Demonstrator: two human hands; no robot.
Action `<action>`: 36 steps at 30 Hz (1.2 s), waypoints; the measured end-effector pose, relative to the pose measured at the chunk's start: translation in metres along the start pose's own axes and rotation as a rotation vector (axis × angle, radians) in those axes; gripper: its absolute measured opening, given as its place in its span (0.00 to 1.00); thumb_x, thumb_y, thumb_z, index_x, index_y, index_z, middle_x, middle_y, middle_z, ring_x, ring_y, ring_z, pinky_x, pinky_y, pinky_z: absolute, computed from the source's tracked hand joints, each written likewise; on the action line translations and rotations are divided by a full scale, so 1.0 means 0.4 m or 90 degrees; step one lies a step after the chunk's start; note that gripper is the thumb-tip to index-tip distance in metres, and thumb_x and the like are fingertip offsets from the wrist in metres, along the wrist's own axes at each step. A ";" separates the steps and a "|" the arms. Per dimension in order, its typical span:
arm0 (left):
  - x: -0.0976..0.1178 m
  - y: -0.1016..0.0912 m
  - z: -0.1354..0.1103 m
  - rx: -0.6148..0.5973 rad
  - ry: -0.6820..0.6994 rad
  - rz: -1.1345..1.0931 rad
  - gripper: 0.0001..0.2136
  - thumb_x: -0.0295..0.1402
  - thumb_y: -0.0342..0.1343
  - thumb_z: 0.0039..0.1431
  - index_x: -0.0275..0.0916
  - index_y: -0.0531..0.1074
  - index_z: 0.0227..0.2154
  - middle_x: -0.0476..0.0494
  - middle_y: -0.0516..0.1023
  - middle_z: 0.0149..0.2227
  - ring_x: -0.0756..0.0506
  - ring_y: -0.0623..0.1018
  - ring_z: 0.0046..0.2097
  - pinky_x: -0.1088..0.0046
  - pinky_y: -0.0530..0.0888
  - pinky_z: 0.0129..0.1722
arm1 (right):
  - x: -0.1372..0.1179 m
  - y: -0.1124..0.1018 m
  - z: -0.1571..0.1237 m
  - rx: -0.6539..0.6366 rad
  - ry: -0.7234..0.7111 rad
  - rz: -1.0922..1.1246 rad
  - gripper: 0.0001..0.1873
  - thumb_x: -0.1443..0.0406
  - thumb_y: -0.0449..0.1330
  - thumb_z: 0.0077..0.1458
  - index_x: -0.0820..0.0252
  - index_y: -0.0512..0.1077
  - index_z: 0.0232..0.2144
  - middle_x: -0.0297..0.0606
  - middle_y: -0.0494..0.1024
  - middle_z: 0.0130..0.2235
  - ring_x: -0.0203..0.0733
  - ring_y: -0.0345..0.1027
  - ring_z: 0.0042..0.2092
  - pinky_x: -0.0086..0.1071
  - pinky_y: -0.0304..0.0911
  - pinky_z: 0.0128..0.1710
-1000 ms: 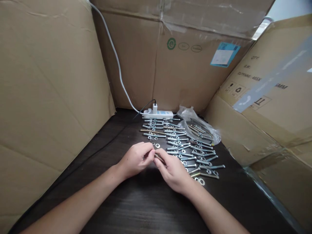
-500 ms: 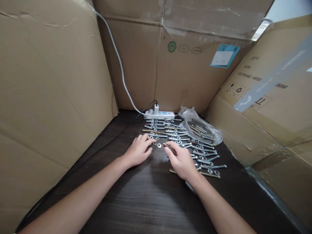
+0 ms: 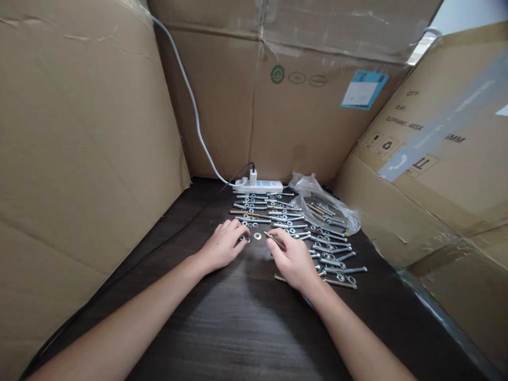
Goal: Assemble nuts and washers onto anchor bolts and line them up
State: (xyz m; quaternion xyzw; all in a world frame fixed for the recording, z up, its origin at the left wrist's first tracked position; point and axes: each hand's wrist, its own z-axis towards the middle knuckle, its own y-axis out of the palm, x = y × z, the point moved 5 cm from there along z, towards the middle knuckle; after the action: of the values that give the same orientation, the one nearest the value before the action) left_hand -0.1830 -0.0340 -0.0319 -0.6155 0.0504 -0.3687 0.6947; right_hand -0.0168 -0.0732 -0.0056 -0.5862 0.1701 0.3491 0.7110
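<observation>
My left hand (image 3: pixel 224 245) rests low over the dark tabletop with its fingers curled. Two small ring washers (image 3: pixel 247 240) lie at its thumb and index tip, partly covered by the fingers. A wider flat washer (image 3: pixel 257 236) lies loose between my two hands. My right hand (image 3: pixel 292 256) is closed on a thin, brownish bolt (image 3: pixel 277 241), whose tip points left toward the flat washer. The other end of the bolt is hidden in my palm. Beyond my hands are rows of bolts with washers (image 3: pixel 288 226).
A white power strip (image 3: pixel 264 186) with a plugged-in charger stands behind the rows. To the right, a clear plastic bag (image 3: pixel 351 217) holds more bolts. Tall cardboard (image 3: pixel 222 100) walls in the table on three sides. A black cable (image 3: pixel 174 232) runs along the left.
My left fingers have drawn in toward the thumb, and a small ring washer has shifted nearer me and leftward with them. My right hand holds the bolt almost still.
</observation>
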 end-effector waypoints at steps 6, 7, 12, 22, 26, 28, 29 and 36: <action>0.000 0.003 0.000 -0.001 0.008 -0.004 0.06 0.31 0.48 0.61 0.43 0.69 0.39 0.46 0.68 0.40 0.44 0.67 0.43 0.65 0.65 0.44 | 0.004 0.002 -0.001 0.006 0.005 0.002 0.12 0.60 0.49 0.59 0.56 0.70 0.39 0.31 0.73 0.24 0.37 0.65 0.25 0.27 0.54 0.27; 0.000 0.002 0.000 -0.002 0.009 -0.004 0.06 0.31 0.48 0.60 0.43 0.69 0.38 0.46 0.68 0.40 0.44 0.67 0.43 0.65 0.65 0.44 | 0.003 0.003 -0.001 0.007 0.003 0.000 0.12 0.60 0.49 0.58 0.56 0.70 0.39 0.31 0.73 0.24 0.37 0.65 0.25 0.27 0.54 0.27; 0.006 0.000 -0.001 -0.008 0.010 0.009 0.05 0.30 0.48 0.60 0.42 0.68 0.36 0.47 0.68 0.38 0.45 0.67 0.41 0.66 0.65 0.42 | 0.000 0.005 -0.003 0.006 -0.003 -0.002 0.11 0.60 0.50 0.58 0.56 0.69 0.38 0.30 0.72 0.23 0.37 0.64 0.25 0.27 0.53 0.26; 0.017 0.000 -0.003 -0.014 0.019 0.008 0.08 0.29 0.48 0.58 0.42 0.68 0.40 0.45 0.68 0.39 0.44 0.68 0.42 0.65 0.65 0.43 | -0.001 0.002 -0.002 0.002 0.001 -0.011 0.12 0.60 0.49 0.59 0.57 0.69 0.39 0.31 0.73 0.24 0.37 0.64 0.25 0.27 0.53 0.26; 0.027 0.001 -0.007 -0.018 0.025 0.012 0.18 0.29 0.48 0.57 0.46 0.64 0.51 0.44 0.66 0.47 0.42 0.67 0.46 0.62 0.65 0.46 | 0.000 0.006 -0.004 0.000 -0.010 -0.007 0.13 0.60 0.48 0.60 0.57 0.69 0.41 0.32 0.75 0.26 0.38 0.66 0.26 0.28 0.54 0.27; 0.032 0.002 -0.009 -0.030 0.036 0.017 0.20 0.29 0.48 0.57 0.49 0.63 0.53 0.44 0.65 0.49 0.41 0.66 0.48 0.61 0.64 0.47 | 0.001 0.008 -0.004 -0.002 -0.010 -0.006 0.13 0.60 0.48 0.60 0.56 0.68 0.41 0.33 0.75 0.27 0.38 0.66 0.26 0.28 0.54 0.27; 0.034 0.002 -0.010 -0.034 0.039 0.016 0.19 0.29 0.49 0.57 0.49 0.64 0.52 0.44 0.65 0.49 0.41 0.65 0.49 0.61 0.63 0.48 | 0.002 0.009 -0.004 -0.003 -0.009 -0.008 0.13 0.60 0.48 0.60 0.56 0.68 0.41 0.32 0.75 0.27 0.38 0.65 0.26 0.28 0.54 0.27; 0.022 -0.006 -0.010 -0.026 0.020 -0.016 0.08 0.30 0.50 0.57 0.42 0.67 0.40 0.45 0.68 0.42 0.43 0.66 0.45 0.64 0.65 0.46 | 0.003 0.011 -0.004 -0.011 -0.002 -0.016 0.12 0.60 0.48 0.59 0.57 0.68 0.41 0.31 0.73 0.25 0.38 0.64 0.26 0.28 0.54 0.28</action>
State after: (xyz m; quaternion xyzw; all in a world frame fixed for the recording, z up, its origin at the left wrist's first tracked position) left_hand -0.1798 -0.0421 -0.0273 -0.6244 0.0614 -0.3862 0.6762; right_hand -0.0187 -0.0739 -0.0097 -0.5938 0.1586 0.3427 0.7105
